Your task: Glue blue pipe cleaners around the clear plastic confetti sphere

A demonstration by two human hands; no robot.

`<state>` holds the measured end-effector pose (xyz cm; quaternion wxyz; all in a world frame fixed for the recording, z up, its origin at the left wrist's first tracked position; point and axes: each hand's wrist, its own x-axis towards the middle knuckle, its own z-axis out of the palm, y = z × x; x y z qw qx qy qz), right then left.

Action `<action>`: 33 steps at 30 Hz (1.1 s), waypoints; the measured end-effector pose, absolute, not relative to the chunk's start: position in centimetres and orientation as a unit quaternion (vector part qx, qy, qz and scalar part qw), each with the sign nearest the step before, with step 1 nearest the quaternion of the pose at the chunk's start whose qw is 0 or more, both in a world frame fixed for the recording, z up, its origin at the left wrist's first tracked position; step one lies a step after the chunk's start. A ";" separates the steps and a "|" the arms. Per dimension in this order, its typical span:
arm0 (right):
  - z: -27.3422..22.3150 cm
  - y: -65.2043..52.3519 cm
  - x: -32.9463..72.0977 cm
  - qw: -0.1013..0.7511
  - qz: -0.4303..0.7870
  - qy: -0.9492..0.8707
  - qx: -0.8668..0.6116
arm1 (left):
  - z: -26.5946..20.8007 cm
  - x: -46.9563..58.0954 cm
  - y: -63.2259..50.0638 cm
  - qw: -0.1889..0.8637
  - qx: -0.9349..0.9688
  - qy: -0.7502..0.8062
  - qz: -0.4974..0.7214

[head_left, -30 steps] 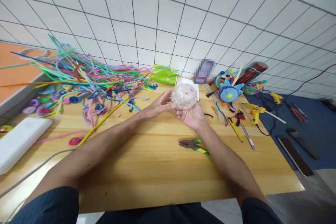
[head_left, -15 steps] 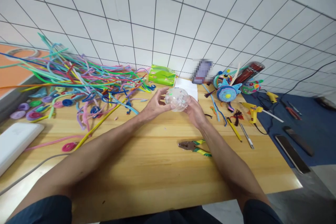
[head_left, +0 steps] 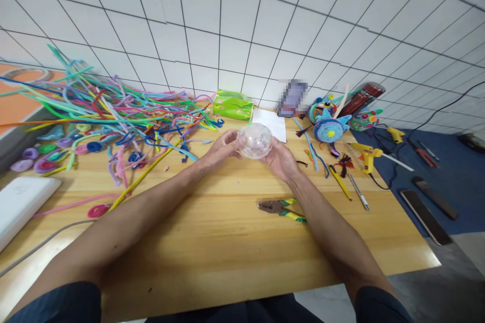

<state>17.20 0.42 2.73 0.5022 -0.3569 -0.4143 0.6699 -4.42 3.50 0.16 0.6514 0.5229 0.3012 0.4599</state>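
Between my two hands is a clear, round ball (head_left: 254, 140) with pale shiny specks on it, held up over the middle of the table. My left hand (head_left: 226, 147) grips its left side, thumb toward me and fingers behind. On the right side, my right hand (head_left: 281, 160) closes round the ball's edge, its fingers partly hidden behind it. A white sheet of paper (head_left: 276, 124) lies just beyond the ball. Closer to me, pliers (head_left: 278, 207) with green and yellow handles rest beside my right forearm.
Colourful pipe cleaners (head_left: 125, 106) are heaped at the left, with coiled pieces (head_left: 47, 166) in front. A white box-like device (head_left: 26, 207) sits at the left edge. Decorated round crafts (head_left: 329, 130), a yellow glue gun (head_left: 368, 156), a pen (head_left: 358, 192) and a green packet (head_left: 232, 105) stand or lie farther back.
The ball has turned a little in my hands, and my left fingers have closed in against its side. The view has shifted slightly.
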 end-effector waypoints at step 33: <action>2.2 -0.1 16.5 0.557 0.417 -0.556 -0.454 | -1.2 -3.8 4.3 0.722 0.426 0.292 0.460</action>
